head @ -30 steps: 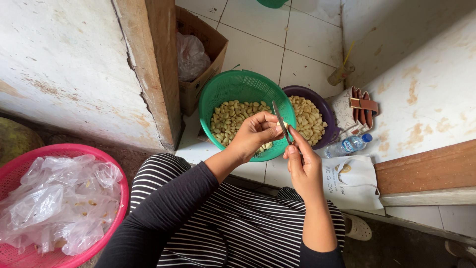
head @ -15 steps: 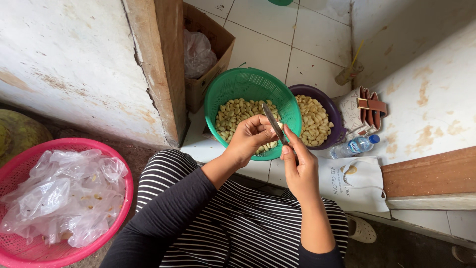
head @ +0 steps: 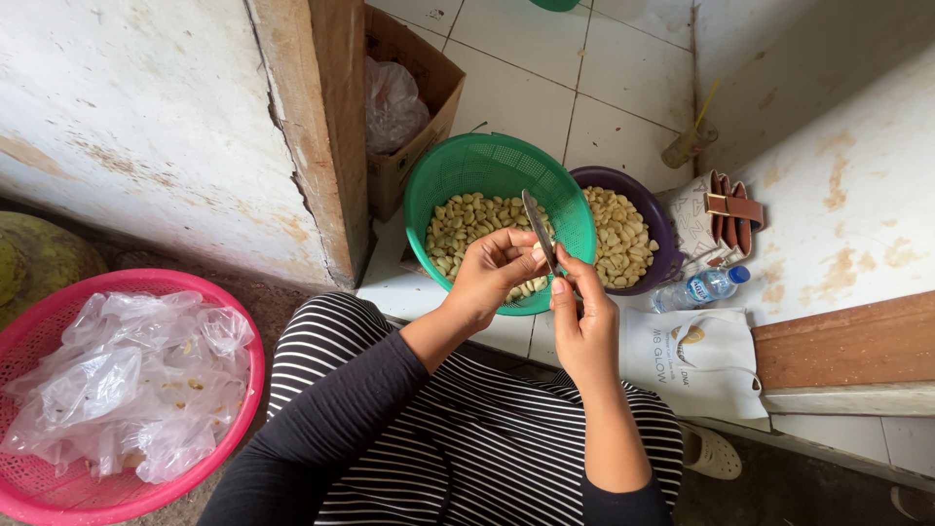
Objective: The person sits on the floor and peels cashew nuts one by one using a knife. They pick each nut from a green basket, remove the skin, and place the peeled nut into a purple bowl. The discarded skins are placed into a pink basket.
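Single head-mounted view, looking steeply down from above the seated person's lap onto the tiled floor [head: 604, 88]. The camera faces forward and downward at close range, with the left hand [head: 492, 278] and right hand [head: 582, 326] near frame centre over a green basket [head: 467, 166]. A pink basket [head: 243, 390] marks the lower left edge.

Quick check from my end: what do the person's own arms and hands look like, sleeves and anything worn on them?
Both hands are bare: no gloves, rings or watch show on the left hand or the right hand. The left arm wears a long dark sleeve reaching almost to the wrist. The right forearm is uncovered, its dark sleeve pushed up near the elbow. The garment beneath has black-and-white stripes.
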